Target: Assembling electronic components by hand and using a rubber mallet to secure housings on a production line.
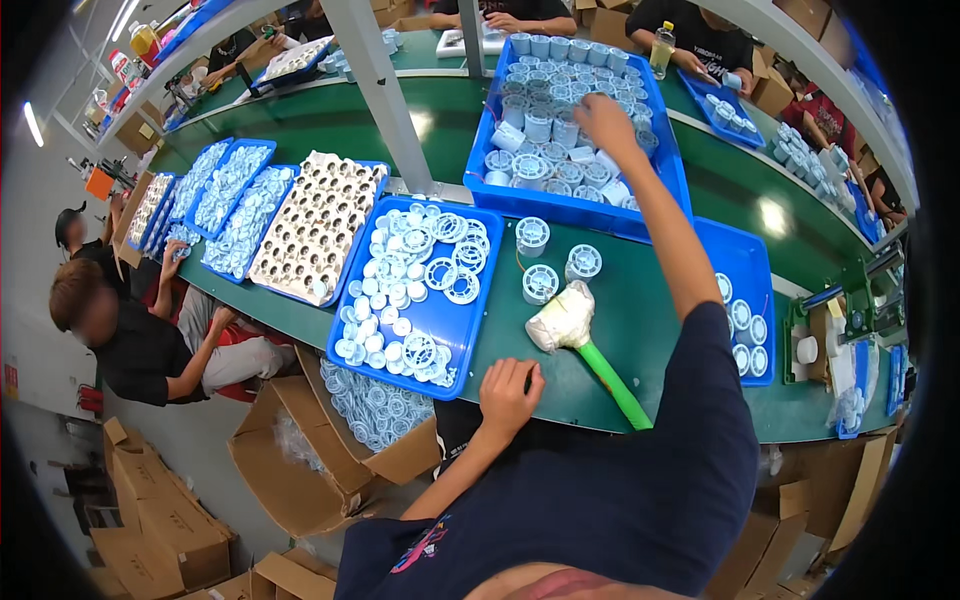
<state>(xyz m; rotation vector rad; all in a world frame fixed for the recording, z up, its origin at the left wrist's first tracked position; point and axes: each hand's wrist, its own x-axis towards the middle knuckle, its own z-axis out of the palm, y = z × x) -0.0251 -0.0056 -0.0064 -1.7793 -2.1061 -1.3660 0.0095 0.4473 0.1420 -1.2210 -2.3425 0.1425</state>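
Observation:
My right hand (604,122) reaches far forward into a large blue bin (635,218) packed with light-blue plastic cylinders (530,168). Its bent fingers close on one cylinder (566,130) among the others; the hand covers part of the grip. Near the table's front edge rests my left hand (510,393), its fingers curled in and no object showing in them. Between my arms lies a mallet with a green handle (612,388) and a head wrapped in white (562,318). Just beyond it stand three loose cylinders, one of them here (540,284), on the green tabletop.
Left of my left hand, a blue tray (447,335) holds pale rings and small caps. Farther left are an egg-carton-like tray (318,228) and several filled blue trays. Another blue tray (752,275) with cylinders sits right. A metal post (385,90) rises ahead. Co-workers sit around.

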